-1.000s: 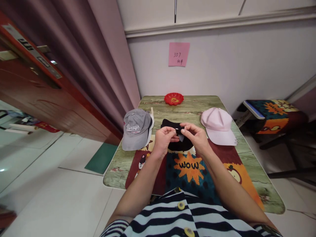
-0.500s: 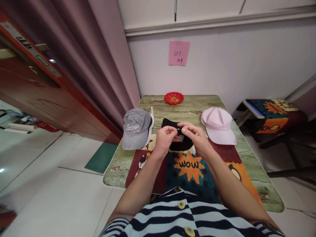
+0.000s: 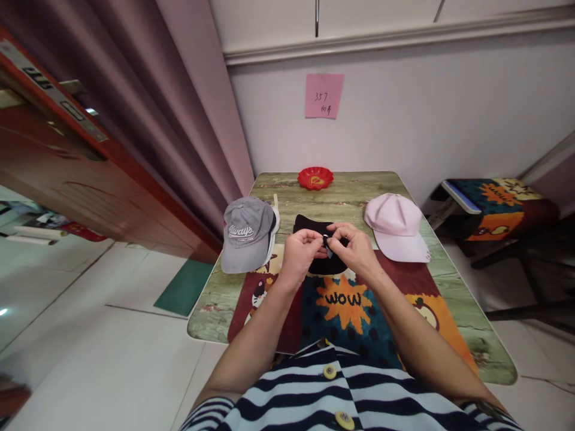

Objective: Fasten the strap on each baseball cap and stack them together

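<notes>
Black cap [image 3: 330, 266] is located directly below and around the grip, on the table [image 3: 287, 208], held at its middle by both hands. Left hand [image 3: 300, 254]: thumb and index finger pressed together, pinching a small dark strip [image 3: 325, 240] of the cap; remaining fingers curled beneath. Right hand [image 3: 357, 248]: thumb and forefinger likewise pinching the strip from the other side, the back of the hand uppermost. Fingertips of the two hands are nearly meeting. A small light spot shows on the strip between them; its nature cannot be told.

Orientation: the rounded edge of the cap faces the person, and a corner juts out beyond the grip to the far left. The hands cover the centre, so the long axis and the direction of the brim cannot be determined. Material: matt, soft black cloth, with a small grey patch [image 3: 330, 253] just below the fingertips.

Left of the grip: a grey cloth cap [image 3: 245, 230] with white raised lettering, brim toward the person, overlapping a white item [image 3: 275, 224]. Right of the grip: a smooth pale pink cap [image 3: 398, 224], domed, brim toward the person. Beyond the grip: a glossy red dish [image 3: 315, 178] with scalloped rim. Nearer the person: a printed cloth [image 3: 344, 299] marked "WOW".
</notes>
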Tool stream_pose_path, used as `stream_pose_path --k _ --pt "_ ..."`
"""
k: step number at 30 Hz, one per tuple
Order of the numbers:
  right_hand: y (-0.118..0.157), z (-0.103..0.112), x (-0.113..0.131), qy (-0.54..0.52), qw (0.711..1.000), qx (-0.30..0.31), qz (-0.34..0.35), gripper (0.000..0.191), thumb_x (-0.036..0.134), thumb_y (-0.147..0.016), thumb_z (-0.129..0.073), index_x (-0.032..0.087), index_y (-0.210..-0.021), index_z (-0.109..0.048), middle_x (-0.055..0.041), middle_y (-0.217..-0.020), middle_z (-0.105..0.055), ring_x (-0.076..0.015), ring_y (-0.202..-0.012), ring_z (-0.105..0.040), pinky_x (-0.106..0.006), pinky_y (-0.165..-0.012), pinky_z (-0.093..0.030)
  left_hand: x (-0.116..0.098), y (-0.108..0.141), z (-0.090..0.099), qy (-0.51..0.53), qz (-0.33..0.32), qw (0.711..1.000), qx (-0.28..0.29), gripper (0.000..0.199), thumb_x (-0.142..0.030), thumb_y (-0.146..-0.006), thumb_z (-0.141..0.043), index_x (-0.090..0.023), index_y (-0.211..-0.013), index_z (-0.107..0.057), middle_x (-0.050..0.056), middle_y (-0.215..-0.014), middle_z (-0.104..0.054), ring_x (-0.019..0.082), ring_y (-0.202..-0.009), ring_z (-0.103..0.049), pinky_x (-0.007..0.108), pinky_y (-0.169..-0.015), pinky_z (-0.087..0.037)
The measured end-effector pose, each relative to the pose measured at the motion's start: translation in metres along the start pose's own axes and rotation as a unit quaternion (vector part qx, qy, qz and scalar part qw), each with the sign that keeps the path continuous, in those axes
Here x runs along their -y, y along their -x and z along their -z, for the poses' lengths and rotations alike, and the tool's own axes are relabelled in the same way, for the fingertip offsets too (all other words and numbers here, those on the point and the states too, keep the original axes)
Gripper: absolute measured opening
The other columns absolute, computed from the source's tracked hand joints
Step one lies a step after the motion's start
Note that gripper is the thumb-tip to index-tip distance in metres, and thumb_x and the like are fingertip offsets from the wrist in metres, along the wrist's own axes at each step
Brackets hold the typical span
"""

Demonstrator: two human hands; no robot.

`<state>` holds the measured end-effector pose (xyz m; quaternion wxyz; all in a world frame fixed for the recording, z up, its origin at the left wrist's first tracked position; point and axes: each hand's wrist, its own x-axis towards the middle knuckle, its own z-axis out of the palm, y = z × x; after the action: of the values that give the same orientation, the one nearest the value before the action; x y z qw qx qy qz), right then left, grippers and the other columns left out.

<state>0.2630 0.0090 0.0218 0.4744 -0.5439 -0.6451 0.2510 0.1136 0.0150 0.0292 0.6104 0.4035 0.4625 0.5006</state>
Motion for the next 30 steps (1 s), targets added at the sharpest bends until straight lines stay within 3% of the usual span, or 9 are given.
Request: stream_pose_path --k 3,8,13,20,30 --pt "0.001 -0.002 0.003 0.013 1.0 -0.015 0.007 0.021 0.028 -0.078 -0.063 0.022 -0.059 -0.055 -0.0076 -0.11 -0.074 -0.013 -0.055 -0.054 -0.032 -0.056 -0.042 0.002 0.001 -0.001 -0.007 -0.01 1.0 0.001 0.027 -0.029 -0.063 -0.081 -0.014 -0.077 -0.063 -0.001 -0.061 -0.064 0.013 -0.054 -0.066 0.024 -0.054 -0.059" --pt "0.003 -0.002 0.008 0.04 0.997 -0.039 0.047 0.021 0.023 -0.076 -0.063 0.023 -0.058 -0.053 -0.0085 -0.106 -0.074 -0.0226 -0.081 -0.067 -0.038 -0.074 -0.049 0.005 0.005 -0.002 -0.035 -0.04 0.999 0.007 0.021 -0.025 -0.067 -0.078 -0.015 -0.078 -0.064 -0.002 -0.063 -0.065 0.011 -0.055 -0.065 0.023 -0.056 -0.058" --pt "0.003 -0.002 0.009 0.044 0.998 -0.03 0.046 0.021 0.021 -0.075 -0.062 0.023 -0.057 -0.051 -0.0084 -0.106 -0.075 -0.0261 -0.095 -0.069 -0.042 -0.087 -0.049 0.006 0.007 -0.002 -0.053 -0.053 0.997 0.009 0.016 -0.022 -0.07 -0.075 -0.015 -0.081 -0.068 -0.001 -0.066 -0.068 0.011 -0.056 -0.066 0.023 -0.057 -0.059" --pt "0.002 -0.001 0.004 -0.007 1.0 0.013 0.026 0.017 0.025 -0.074 -0.06 0.023 -0.059 -0.053 -0.0095 -0.101 -0.075 -0.0252 -0.093 -0.07 -0.04 -0.086 -0.049 -0.001 0.007 0.002 0.018 0.033 0.999 0.03 0.02 -0.021 -0.068 -0.078 -0.01 -0.082 -0.07 0.004 -0.067 -0.072 0.015 -0.059 -0.07 0.026 -0.059 -0.061" --pt "0.001 0.005 -0.001 -0.109 0.987 0.103 -0.062 0.02 0.03 -0.078 -0.065 0.021 -0.06 -0.059 -0.0085 -0.098 -0.076 -0.0251 -0.095 -0.07 -0.037 -0.088 -0.047 -0.002 0.0 0.017 0.057 0.109 0.988 0.095 0.023 -0.015 -0.068 -0.081 -0.007 -0.087 -0.072 0.007 -0.07 -0.074 0.015 -0.058 -0.071 0.025 -0.059 -0.061"
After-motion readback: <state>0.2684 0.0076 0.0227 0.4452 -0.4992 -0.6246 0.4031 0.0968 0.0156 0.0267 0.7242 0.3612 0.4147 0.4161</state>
